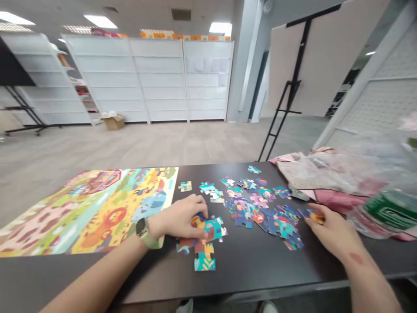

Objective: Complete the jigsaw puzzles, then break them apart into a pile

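Observation:
My left hand [184,217], with a watch on its wrist, curls its thumb and fingers around a jigsaw puzzle piece [198,222] at the edge of a small joined cluster of pieces [205,262]. At the right, my right hand [334,230] pinches a puzzle piece [316,217] with orange and dark blue on it, close above the table. Between the hands spreads a loose pile of puzzle pieces [244,211], many overlapping. A few pieces [211,191] lie just beyond my left fingers, and a single one [254,169] sits near the far edge.
Large illustrated animal sheets [107,217] cover the left of the dark table [260,269]. A plastic bottle with a green label [387,213] lies at right beside pink cloth and clear plastic wrap [345,169]. Behind stand an easel board [321,56] and white shelves [156,78].

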{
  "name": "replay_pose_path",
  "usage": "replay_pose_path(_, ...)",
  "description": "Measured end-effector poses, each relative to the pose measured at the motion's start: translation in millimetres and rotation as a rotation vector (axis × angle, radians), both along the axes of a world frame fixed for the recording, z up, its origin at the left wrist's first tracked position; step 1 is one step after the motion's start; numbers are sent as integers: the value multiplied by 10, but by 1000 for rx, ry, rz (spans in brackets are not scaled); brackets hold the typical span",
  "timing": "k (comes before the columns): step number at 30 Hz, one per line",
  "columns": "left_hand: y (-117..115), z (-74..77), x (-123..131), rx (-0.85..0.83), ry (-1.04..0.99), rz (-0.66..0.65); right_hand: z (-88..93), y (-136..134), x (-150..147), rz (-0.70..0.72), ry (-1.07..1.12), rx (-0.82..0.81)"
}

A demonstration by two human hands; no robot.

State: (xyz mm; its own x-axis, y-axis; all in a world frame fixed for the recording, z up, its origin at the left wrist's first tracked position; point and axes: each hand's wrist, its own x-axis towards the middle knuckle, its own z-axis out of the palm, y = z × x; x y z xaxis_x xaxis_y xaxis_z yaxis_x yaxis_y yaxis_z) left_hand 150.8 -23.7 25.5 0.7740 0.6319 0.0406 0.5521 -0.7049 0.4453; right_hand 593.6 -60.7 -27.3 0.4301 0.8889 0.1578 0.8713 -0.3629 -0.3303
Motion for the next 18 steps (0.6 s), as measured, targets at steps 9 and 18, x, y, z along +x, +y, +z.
replay_pose_path(9, -31, 3, 17, 89, 54, -32, -50, 110, 73, -90, 12, -26)
replay_pose_path(18, -140, 24, 62, 37, 143, 47, 30, 81, 14, -117, 66, -99)
